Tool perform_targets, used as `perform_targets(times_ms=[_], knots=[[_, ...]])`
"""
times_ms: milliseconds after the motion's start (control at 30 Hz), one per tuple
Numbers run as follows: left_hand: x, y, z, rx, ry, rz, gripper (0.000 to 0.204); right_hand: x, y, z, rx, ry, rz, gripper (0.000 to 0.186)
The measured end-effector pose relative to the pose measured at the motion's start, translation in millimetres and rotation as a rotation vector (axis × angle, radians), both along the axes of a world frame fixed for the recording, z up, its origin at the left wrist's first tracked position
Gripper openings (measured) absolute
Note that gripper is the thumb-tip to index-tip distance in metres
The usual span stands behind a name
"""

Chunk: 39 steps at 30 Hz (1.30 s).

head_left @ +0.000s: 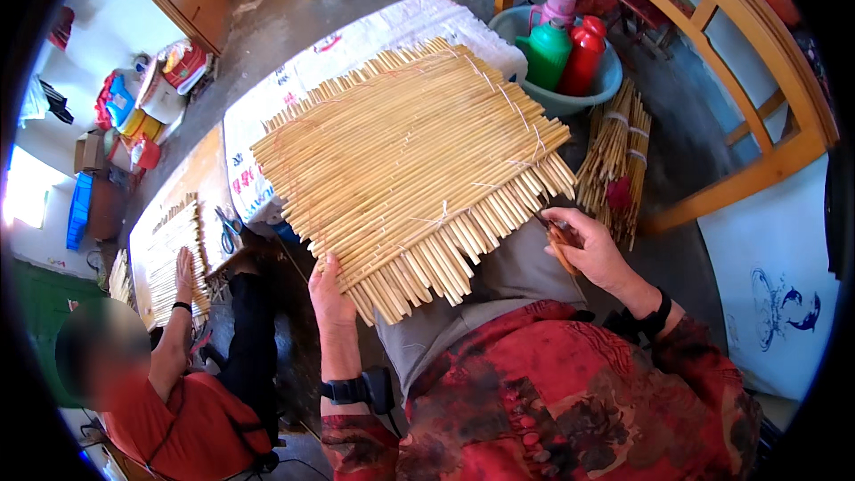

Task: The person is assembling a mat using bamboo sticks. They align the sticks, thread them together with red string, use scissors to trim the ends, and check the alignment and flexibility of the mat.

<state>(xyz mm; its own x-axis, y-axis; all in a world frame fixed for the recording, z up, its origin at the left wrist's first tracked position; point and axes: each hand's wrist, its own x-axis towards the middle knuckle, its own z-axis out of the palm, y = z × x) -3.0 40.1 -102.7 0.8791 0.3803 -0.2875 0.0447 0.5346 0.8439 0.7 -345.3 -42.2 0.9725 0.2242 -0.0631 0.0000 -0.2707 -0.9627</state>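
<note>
A mat of straw-coloured reed stalks [401, 151], tied side by side with thin thread, lies tilted across the white-covered table's near edge and above my lap. Its stalk ends stick out unevenly along the near side. My left hand [331, 296] grips the near left corner, thumb on top, fingers hidden underneath. By the near right edge, my right hand [592, 245] is closed round a tool with orange-brown handles [561, 245]. The tool's dark tip is close to the stalk ends; I cannot make out its exact kind.
On the left, a co-worker's hand [184, 272] rests on another reed mat [174, 245], near dark scissors [229, 230]. To the right stand a blue basin [570, 105] holding flasks, bundled stalks [614, 151] and a wooden frame [753, 116]. The table cover [258, 116] is white.
</note>
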Motion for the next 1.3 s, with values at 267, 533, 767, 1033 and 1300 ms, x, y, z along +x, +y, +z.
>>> perform_targets(times_ms=[267,533,767,1033,1300], knots=[[4.9,19.9,-13.8,-0.029,0.092,-0.131,0.028,26.3,17.2,-4.2,-0.101,-0.139,0.121,0.041],[7.0,1.7,45.4,1.923,0.26,0.137,0.044,57.8,33.8,-7.9,-0.12,-0.219,0.152,0.04],[51.7,-96.6,60.5,1.48,-0.049,-0.541,0.013,58.6,36.0,-18.6,-0.091,-0.173,0.127,0.042],[89.1,-129.7,38.9,1.899,-0.086,-0.598,0.008,57.4,22.5,-26.9,-0.023,-0.143,0.098,0.043],[104.3,-111.5,42.9,1.476,0.03,-0.674,0.01,61.2,17.1,-27.5,-0.026,-0.157,0.127,0.041]])
